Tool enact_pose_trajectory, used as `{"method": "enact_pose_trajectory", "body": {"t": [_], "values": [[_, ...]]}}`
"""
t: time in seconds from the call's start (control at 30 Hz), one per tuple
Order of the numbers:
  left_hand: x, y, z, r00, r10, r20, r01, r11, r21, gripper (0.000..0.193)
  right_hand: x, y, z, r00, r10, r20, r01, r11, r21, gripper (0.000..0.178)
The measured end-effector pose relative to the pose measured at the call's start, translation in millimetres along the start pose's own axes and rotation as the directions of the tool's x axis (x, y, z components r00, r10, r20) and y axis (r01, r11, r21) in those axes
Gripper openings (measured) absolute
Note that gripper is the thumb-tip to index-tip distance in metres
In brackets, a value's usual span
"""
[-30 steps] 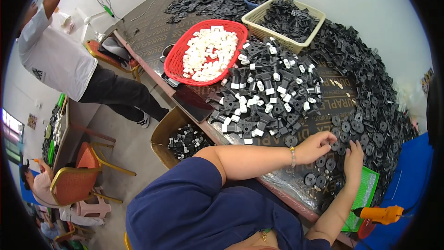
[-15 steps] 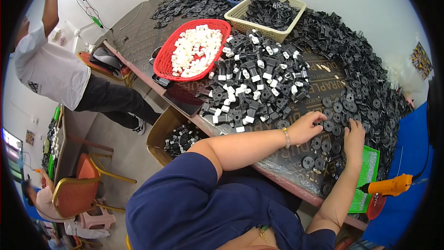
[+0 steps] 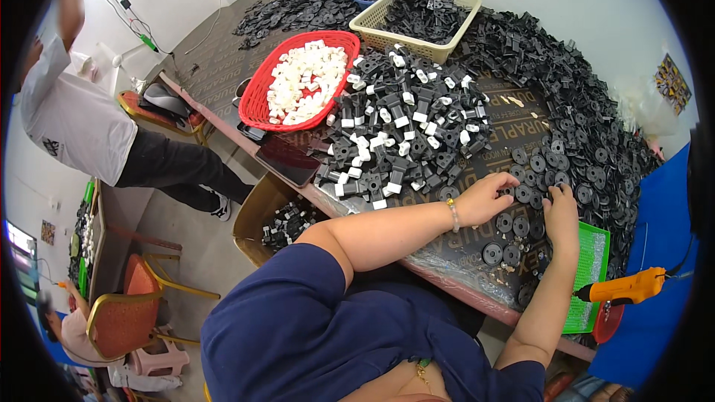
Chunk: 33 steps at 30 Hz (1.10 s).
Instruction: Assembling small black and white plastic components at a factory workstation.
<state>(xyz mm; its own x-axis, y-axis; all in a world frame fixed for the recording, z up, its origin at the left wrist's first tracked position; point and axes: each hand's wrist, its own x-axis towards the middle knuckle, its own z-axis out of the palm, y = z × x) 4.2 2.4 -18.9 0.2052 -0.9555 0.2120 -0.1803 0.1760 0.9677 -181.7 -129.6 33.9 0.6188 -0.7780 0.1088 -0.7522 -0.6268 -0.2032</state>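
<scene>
Round black plastic discs with centre holes lie loosely on the dark table between and beyond my hands. My left hand, a beaded bracelet at its wrist, rests at their left side with fingers curved and apart, nothing visible in it. At their right side is my right hand, its fingertips reaching down onto the discs. Several more discs lie nearer to me. Left of my hands spreads a heap of black parts with white end caps.
A red basket holds white caps; a cream basket holds black parts. Black parts pile along the wall. At right are a green tray and a hanging orange electric screwdriver. A cardboard box stands below the table edge. Another person stands at left.
My right hand has shifted slightly left and away from me among the discs. My left hand stays nearly in place, and the whole view has shifted a little.
</scene>
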Motion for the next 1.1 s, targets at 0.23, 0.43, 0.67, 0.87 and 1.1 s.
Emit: {"method": "enact_pose_trajectory", "body": {"t": [0.23, 0.43, 0.67, 0.87, 1.1], "values": [[0, 11, -4, 0.992, -0.091, 0.083, 0.084, 0.993, 0.084, 0.039, 0, 2, -5, 1.000, -0.014, -0.016, 0.015, 0.999, 0.044, 0.030], [0, 15, -5, 0.992, -0.101, 0.069, 0.096, 0.993, 0.071, 0.040, 5, 2, -3, 0.996, -0.006, -0.087, 0.008, 1.000, 0.024, 0.039], [-3, 13, 2, 0.998, -0.011, 0.062, 0.000, 0.983, 0.182, 0.040, -3, 14, 6, 0.998, -0.052, -0.046, 0.051, 0.998, -0.020, 0.040], [3, 2, 3, 1.000, 0.011, 0.023, -0.015, 0.985, 0.175, 0.040, 6, 12, 4, 0.993, -0.094, -0.073, 0.097, 0.995, 0.033, 0.043], [4, 13, 0, 0.996, -0.041, 0.075, 0.031, 0.991, 0.133, 0.039, 8, 16, 2, 0.994, -0.031, -0.105, 0.042, 0.994, 0.106, 0.047]]}}
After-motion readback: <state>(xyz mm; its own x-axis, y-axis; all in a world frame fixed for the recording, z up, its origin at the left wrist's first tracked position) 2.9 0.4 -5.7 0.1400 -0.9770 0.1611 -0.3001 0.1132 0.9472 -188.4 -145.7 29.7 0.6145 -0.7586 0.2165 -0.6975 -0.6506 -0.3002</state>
